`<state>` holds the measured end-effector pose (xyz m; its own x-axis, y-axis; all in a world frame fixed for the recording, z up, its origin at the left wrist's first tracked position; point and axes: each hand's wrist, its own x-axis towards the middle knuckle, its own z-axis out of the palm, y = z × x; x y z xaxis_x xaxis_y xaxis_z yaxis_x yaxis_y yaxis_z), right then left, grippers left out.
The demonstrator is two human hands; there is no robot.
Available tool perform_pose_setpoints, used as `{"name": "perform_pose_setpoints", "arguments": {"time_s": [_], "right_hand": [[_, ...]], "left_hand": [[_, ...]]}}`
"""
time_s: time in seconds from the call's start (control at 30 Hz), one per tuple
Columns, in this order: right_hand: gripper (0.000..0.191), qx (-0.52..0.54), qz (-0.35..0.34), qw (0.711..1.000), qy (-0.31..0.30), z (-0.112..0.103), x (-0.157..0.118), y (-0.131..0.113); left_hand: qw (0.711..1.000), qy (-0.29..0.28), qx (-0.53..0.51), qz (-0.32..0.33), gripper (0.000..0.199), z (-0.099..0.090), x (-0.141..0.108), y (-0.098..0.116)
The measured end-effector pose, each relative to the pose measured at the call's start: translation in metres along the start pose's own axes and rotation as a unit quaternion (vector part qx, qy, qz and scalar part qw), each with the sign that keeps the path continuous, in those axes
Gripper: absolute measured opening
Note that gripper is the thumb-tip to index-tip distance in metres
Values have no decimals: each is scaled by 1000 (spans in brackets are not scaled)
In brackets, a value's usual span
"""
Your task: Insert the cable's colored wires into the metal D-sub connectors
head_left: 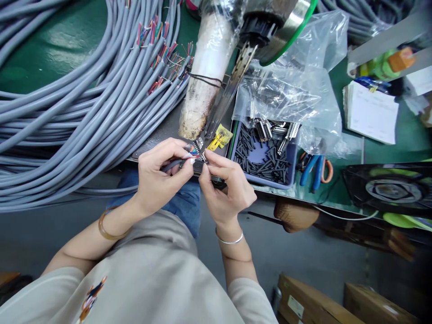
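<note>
My left hand [164,173] is closed in a pinch on the end of a grey cable [173,165], whose thin coloured wires [194,152] fan out at my fingertips. Close by, my right hand [229,184] has its thumb and fingers pinched beside a small metal connector [198,144]. What those fingers grip is too small to tell. Just above the fingertips, the long metal shaft of a soldering iron [224,103] points down at the wires. A yellow piece [219,137] with a tag lies to the right of the connector.
Bundled grey cables [101,112] with stripped ends cover the left. To the right, a blue tray [293,177] contains black sleeves [246,153] and metal connectors [288,137], partly under a plastic bag [297,94]. Beyond are pliers [317,171], a notepad [371,112] and a black fan [391,189]. A solder spool [286,31] hangs above.
</note>
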<state>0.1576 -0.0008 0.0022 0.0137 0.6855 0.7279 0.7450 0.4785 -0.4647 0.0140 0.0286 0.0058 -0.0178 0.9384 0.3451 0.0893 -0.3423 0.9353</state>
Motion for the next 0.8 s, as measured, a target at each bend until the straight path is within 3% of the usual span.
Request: {"name": "perform_pose_setpoints", "arguments": {"time_s": [0.43,0.63,0.8], "right_hand": [[19,-32,-43,998,-27,-4,-5,3],[17,36,42,998,-29,-7,-6,3],[16,51,60,996,-29,-8,-6,1]], "left_hand": [[998,-45,-1,-53,10,-4,-3,-3],[993,-40,-57,-96,8,-7,-8,1],[994,-47,-67,-69,8,-12,-8,0]]}}
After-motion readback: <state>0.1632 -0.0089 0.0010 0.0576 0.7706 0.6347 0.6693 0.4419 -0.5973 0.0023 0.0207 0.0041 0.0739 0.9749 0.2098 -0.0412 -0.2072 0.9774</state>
